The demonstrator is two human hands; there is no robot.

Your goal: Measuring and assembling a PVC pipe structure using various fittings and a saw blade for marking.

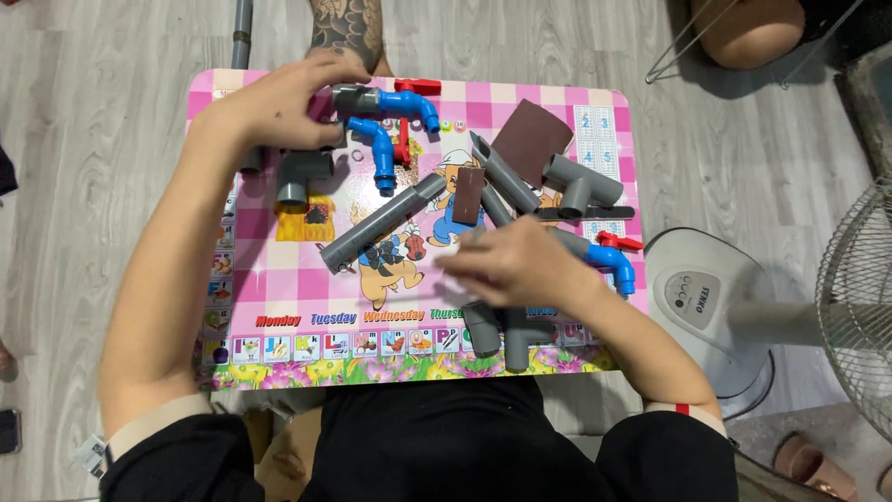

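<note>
Over the pink children's table (279, 279), her left hand (279, 102) closes on a grey fitting (353, 97) joined to a blue tap (409, 104); the right hand (516, 265) is blurred, grip unclear. Crowded grey pipe (383, 223) pieces could roll off if nudged.

Pink-and-white checked table (279, 279); grey pipe pieces (381, 223); blue taps (381, 153) with red handles; brown sandpaper (531, 139)
</note>
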